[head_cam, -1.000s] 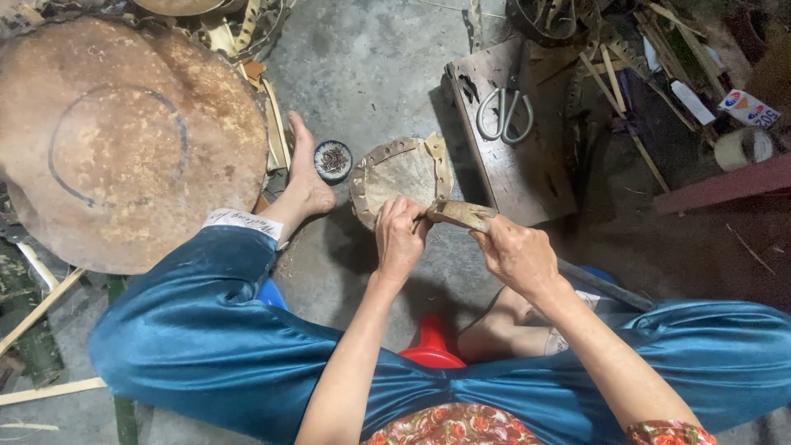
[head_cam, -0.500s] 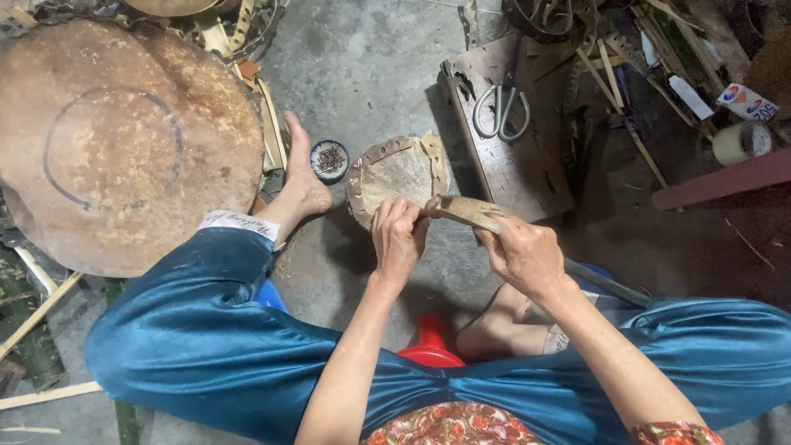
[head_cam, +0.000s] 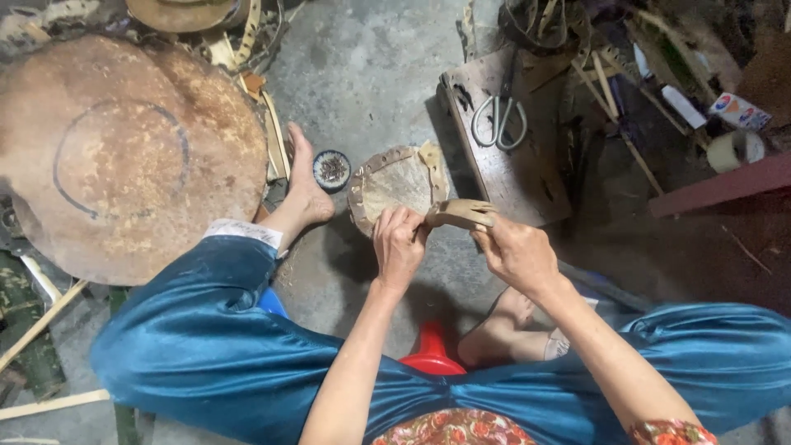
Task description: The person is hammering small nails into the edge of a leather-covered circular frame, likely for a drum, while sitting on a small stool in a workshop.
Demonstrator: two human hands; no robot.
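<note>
L hand [head_cam: 400, 243] closed, pinching near rim of round woven disc [head_cam: 395, 181] at scene centre. R hand [head_cam: 517, 254] closed on pale strip [head_cam: 463, 214] touching disc's right edge. Scissors [head_cam: 499, 122] on board [head_cam: 511, 177] far right.

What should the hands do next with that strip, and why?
Probably pull the pale strip snug along the round woven piece's rim. The left hand pinches that rim while the right hand holds the strip's free end, which sticks out loose.
</note>
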